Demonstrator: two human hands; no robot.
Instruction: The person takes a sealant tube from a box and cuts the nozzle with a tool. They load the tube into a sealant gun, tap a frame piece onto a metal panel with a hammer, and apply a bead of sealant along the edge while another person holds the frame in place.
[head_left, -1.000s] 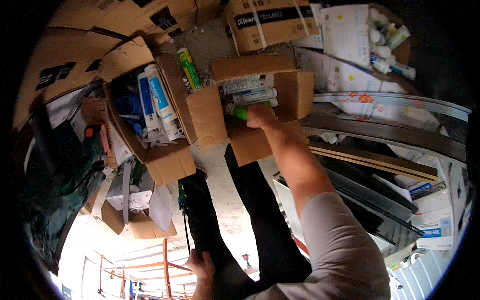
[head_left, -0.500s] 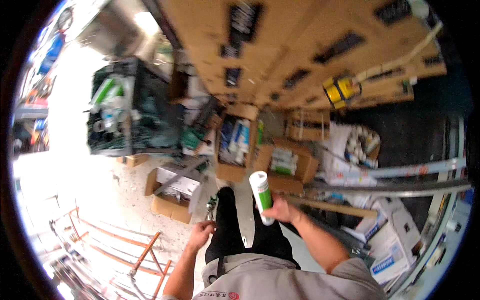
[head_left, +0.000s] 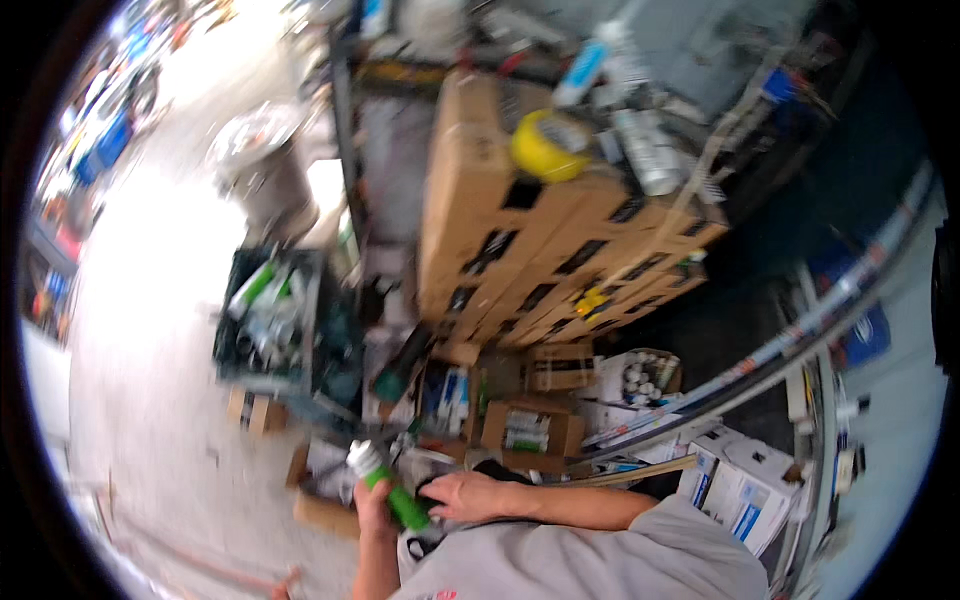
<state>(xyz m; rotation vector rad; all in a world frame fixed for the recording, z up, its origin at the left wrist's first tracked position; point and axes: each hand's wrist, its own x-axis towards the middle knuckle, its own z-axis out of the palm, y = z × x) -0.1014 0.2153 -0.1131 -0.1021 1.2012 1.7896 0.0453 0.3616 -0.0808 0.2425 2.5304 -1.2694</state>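
Observation:
In my left hand (head_left: 373,512) is a green sealant cartridge (head_left: 401,503) with a white end, tilted up and away to the left. The fingers wrap its side, low in front of my body. My right hand (head_left: 468,497) reaches across from the right, just beside the cartridge's lower part. Its fingers are apart, and nothing plainly shows in them; blur hides whether they touch the cartridge. An opened cardboard box (head_left: 326,511) stands on the floor beyond my left hand.
Ahead, long cardboard cartons (head_left: 520,250) are stacked, with a yellow tape roll (head_left: 549,146) on top. A dark crate (head_left: 228,345) of bottles and tubes stands at the left. Small boxes of cartridges (head_left: 527,430) sit near my feet; white boxes (head_left: 745,480) are at the right.
The cartridge, earlier in my right hand, is now in my left hand. My right arm has swung left across my body. The view has shifted, showing the tops of the stacked cartons.

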